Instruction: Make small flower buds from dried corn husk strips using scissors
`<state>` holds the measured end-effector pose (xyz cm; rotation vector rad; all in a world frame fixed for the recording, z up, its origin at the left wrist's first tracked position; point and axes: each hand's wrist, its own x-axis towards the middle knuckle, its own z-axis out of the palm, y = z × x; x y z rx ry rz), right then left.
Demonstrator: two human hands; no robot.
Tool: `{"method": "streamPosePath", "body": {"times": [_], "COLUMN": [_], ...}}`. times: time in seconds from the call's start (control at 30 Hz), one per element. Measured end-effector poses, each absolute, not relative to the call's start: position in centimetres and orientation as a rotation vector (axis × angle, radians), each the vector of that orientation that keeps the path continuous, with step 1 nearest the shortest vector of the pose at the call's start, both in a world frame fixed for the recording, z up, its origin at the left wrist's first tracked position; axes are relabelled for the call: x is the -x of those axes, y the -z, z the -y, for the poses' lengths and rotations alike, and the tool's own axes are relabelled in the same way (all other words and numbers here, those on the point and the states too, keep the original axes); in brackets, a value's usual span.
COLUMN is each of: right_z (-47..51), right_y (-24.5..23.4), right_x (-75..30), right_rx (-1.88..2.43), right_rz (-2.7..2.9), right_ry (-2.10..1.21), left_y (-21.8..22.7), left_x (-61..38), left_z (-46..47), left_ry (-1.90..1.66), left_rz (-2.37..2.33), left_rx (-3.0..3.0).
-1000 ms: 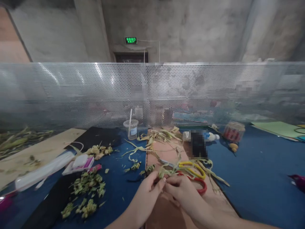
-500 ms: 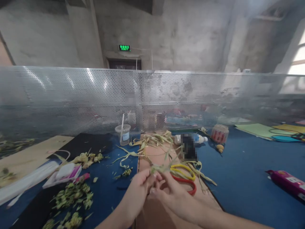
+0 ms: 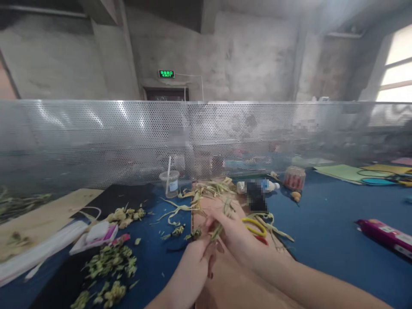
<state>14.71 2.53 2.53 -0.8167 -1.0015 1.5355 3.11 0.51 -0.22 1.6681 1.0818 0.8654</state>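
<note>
Over a tan cardboard strip (image 3: pixel 234 274), my left hand (image 3: pixel 193 262) is closed with its fingers curled under a dried green plant strip (image 3: pixel 216 232). My right hand (image 3: pixel 240 236) lies across from the other side, its fingers closed on the same strip. A small greenish tuft (image 3: pixel 195 234) pokes out at the left fingertips; whether it belongs to the strip I cannot tell. Just right of my right hand are scissors with yellow and red handles (image 3: pixel 257 228), partly covered by it. More pale dried strips (image 3: pixel 212 187) lie on the far end of the cardboard.
Flower-like dried tufts (image 3: pixel 111 262) are heaped at left beside a white and pink packet (image 3: pixel 96 236). A plastic cup with a straw (image 3: pixel 170 184), a bottle (image 3: pixel 270 186) and a clear tub (image 3: pixel 294 178) stand or lie farther back. A purple packet (image 3: pixel 386 238) lies right. A perforated metal screen (image 3: pixel 128 137) runs behind.
My right hand has moved up and across, nearer my left fingers, and covers more of the scissors. The plant strip shows more clearly between the hands. The view has tilted slightly.
</note>
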Motion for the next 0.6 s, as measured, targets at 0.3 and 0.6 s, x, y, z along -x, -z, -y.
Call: {"method": "streamPosePath", "body": {"times": [0.3,0.6], "right_z": [-2.2,-0.6], "right_y": [-8.2,-8.0], "right_x": [-15.7,-16.0], "right_rx": [0.607,0.637], "right_rz": [0.956,0.969], "right_ry": [-1.555,-1.367], "left_y": [1.1,-0.8], "left_x": [-3.5,-3.1], "left_z": [0.1,0.3], "left_ry": [-0.762,-0.636], "left_rz": [-1.007,-0.856], "left_rx": [-1.816,-1.672]}}
